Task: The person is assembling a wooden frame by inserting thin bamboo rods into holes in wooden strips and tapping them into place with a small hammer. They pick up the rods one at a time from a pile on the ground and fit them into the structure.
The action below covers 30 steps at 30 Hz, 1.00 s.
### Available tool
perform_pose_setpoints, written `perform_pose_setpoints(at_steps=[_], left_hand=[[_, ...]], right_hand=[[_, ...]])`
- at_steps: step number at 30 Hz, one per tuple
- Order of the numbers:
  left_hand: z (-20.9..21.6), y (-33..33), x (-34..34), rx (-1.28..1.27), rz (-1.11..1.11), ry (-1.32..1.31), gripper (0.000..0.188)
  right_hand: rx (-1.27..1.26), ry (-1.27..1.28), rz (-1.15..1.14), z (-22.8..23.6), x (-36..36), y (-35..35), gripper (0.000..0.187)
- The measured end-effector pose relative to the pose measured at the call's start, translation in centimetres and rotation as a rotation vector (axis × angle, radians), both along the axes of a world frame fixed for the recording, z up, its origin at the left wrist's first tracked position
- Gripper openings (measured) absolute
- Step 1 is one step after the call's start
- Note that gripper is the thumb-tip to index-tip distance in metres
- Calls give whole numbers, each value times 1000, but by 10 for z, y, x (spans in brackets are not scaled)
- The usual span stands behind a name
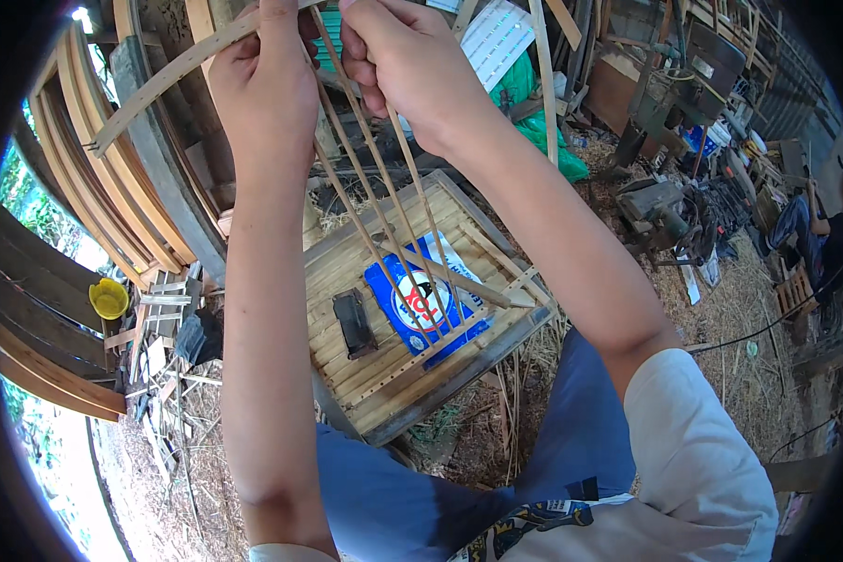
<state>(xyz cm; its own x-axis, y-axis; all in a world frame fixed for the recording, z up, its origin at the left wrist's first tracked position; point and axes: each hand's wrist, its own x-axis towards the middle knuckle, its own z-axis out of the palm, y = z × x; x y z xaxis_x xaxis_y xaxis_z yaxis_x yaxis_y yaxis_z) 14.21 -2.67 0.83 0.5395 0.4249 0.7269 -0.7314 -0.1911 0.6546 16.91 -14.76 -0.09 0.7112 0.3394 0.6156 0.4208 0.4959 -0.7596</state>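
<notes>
Up at the top edge, my left hand (267, 94) is closed around a long pale wooden strip (173, 73) with a row of small holes. My right hand (417, 75) is closed beside it, fingers curled on a thin wooden stick (412, 169); its fingertips are partly hidden. Several such sticks slant down between my forearms to a second holed strip (393, 375) lying on a low slatted table (332, 272). Under their lower ends lies a blue printed sheet (384, 281). A dark rectangular block (354, 323) rests left of it, and a flat wooden piece (482, 288) crosses the sheet.
Curved wooden planks (94, 159) and a grey post (155, 140) stand at the left, near a yellow bowl (109, 298). Machinery (660, 201) and green plastic (539, 122) are at the upper right. Another person (824, 229) sits at far right. Shavings and scraps litter the ground.
</notes>
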Motion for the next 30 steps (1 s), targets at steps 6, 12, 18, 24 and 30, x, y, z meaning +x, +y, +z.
perform_pose_setpoints(at_steps=[6, 12, 18, 24, 30], left_hand=[[-4, 7, 6, -17, -29, 3, 36], [1, -10, -8, 37, 124, 53, 41], [1, -4, -10, 33, 151, 61, 46], [-1, -4, -7, 14, 171, 67, 48], [-4, 2, -4, 30, 173, 82, 45]], right_hand=[[29, -2, 30, -1, 8, 3, 35], [-49, 60, 36, 0, 10, 7, 45], [-154, 195, -40, 8, 2, 3, 44], [-205, 125, 0, 2, 11, 6, 45], [-192, 175, 24, 1, 13, 10, 44]])
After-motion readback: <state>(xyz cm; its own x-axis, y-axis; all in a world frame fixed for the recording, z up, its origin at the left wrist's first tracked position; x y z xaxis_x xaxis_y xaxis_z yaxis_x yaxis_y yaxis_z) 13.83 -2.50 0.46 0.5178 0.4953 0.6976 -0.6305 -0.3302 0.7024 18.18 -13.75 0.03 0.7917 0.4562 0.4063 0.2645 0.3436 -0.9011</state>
